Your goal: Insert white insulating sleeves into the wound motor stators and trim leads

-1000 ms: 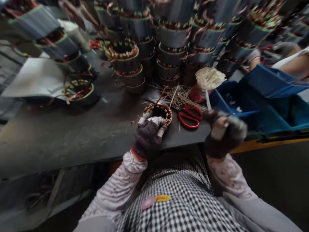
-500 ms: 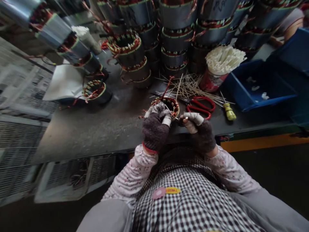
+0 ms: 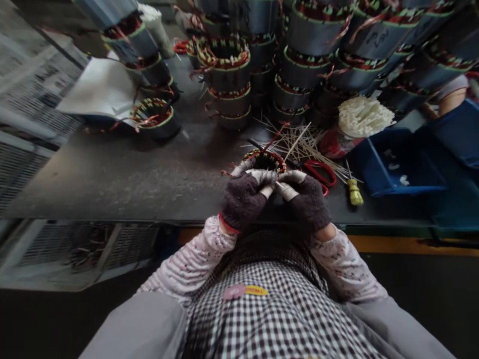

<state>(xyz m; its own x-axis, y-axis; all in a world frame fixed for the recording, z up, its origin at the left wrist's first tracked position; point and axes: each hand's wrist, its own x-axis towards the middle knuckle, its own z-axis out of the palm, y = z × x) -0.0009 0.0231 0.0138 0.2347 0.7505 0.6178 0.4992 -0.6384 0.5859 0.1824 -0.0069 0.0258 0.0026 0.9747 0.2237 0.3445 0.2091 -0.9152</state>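
Note:
A small motor stator (image 3: 266,155) with copper windings and pale green slot liners lies at the table's front, its near side hidden by my fingers. My left hand (image 3: 247,192), in a dark knit glove with taped fingertips, is closed on the stator's near rim. Against the same rim, my right hand (image 3: 305,194) is pinched shut, its fingertips meeting the left ones. What lies between the right fingertips is too small to make out. Red-handled scissors (image 3: 321,172) lie just beyond my right hand. Thin white sticks (image 3: 299,139) are strewn behind the stator.
Stacked stators (image 3: 228,70) line the back of the table (image 3: 123,184). A red cup (image 3: 339,142) full of white sticks, a yellow-handled screwdriver (image 3: 355,192) and a blue bin (image 3: 407,182) are to the right. Another stator (image 3: 159,124) stands left.
My right hand has moved left to the stator's rim and now meets my left hand. The view has shifted, so the table and stacks sit differently in the picture.

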